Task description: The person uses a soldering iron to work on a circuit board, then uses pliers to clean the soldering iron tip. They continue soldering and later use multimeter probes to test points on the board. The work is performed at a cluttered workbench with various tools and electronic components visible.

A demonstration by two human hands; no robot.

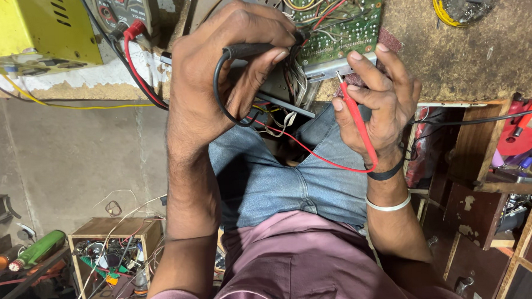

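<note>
Item: green circuit board (338, 17), mounted in a metal chassis at the far edge of the workbench (451, 54), directly ahead of both hands, above the person's lap as the head camera looks down. Its face carries bundled coloured wires (308, 0) along the upper part. Left hand (228, 68): fingers curled closed around the black probe (256, 49), which lies nearly level, its long axis running left to right with the tip end toward the board's left margin; the tip itself is hidden behind the fingertips, so contact with the board cannot be told. The black lead (220, 92) loops down under the palm. Right hand (376, 98): fingers loosely closed on the red probe (356, 114), held steeply, long axis running from the wrist up and slightly left, bare metal tip just below the chassis's lower metal edge (340, 67), near but apparently not touching. The red lead (313, 154) trails across the blue jeans (291, 184). Relation of note: the left hand's probe is the nearer to the board, at its left edge; the right probe points up at it from below. Adjacent: a multimeter (122, 10) with a red plug seated, a yellow box (32, 34) at upper left, a wooden crate of parts (113, 261) on the floor.
</note>
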